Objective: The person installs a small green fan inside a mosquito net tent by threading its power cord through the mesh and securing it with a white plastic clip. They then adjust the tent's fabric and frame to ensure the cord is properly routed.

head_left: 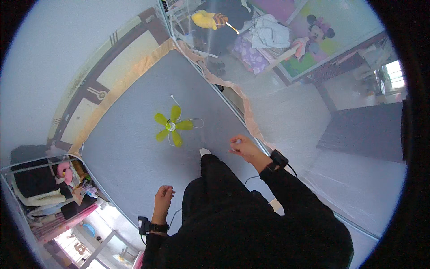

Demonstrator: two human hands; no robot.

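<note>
The person's left hand is raised over a wide gray cloth surface, to the left of the black-clothed legs, its fingers loosely bent and about half open, with nothing seen in their hold. The right hand hangs farther forward, near the peach fabric border along the right edge; its fingers are curled toward the thumb, with a small pale spot between them, and whether they have hold of something I cannot tell. A small fan with five yellow-green blades and a pale round hub lies on the gray surface ahead of both hands, well apart from the left and somewhat nearer the right. Its thin white cord loops around and beside the blades, ending in a small white piece beyond them. One foot in a white sock points toward the fan. Each wrist bears a black strapped device, one on the left and one on the right. A brown-and-cream headboard bounds the far left side; past the border lie a yellow-and-brown striped plush toy and a folded white cloth.
</note>
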